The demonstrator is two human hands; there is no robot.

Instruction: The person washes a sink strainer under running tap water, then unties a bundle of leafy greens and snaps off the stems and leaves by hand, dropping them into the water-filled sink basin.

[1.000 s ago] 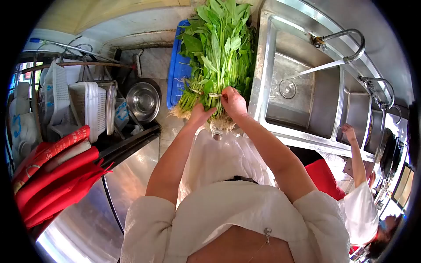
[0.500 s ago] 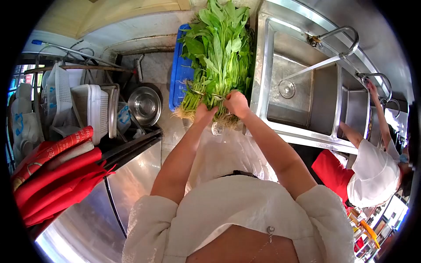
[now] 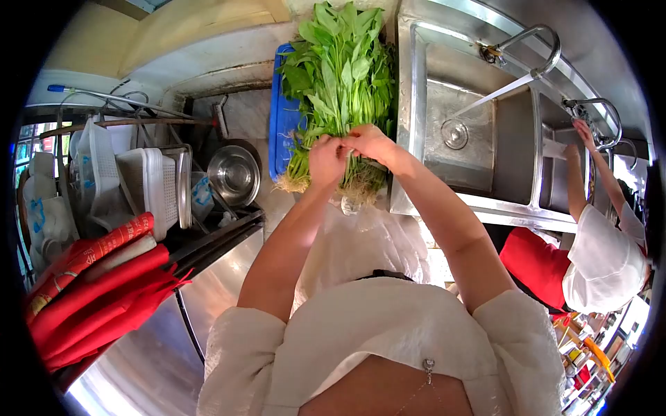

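A large bunch of leafy greens (image 3: 343,76) lies in and over a blue tray (image 3: 279,118), leaves away from me and pale roots (image 3: 364,177) towards me. My left hand (image 3: 328,161) is closed at the stems just above the roots, its fingertips bunched together. Touching it from the right, my right hand (image 3: 371,143) pinches at the same spot, palm down. The fingers hide exactly which part of the bunch is gripped.
Right of the greens is a steel sink (image 3: 454,166) with water running from a faucet (image 3: 548,52). Another person (image 3: 607,260) reaches into the farther basin. A metal bowl (image 3: 234,175), white baskets (image 3: 156,184) and red cloth (image 3: 104,308) are at the left.
My hands have come together over the stems, the left rising and the right shifting slightly left. The other person's nearer arm has lifted at the farther basin. The view has shifted slightly.
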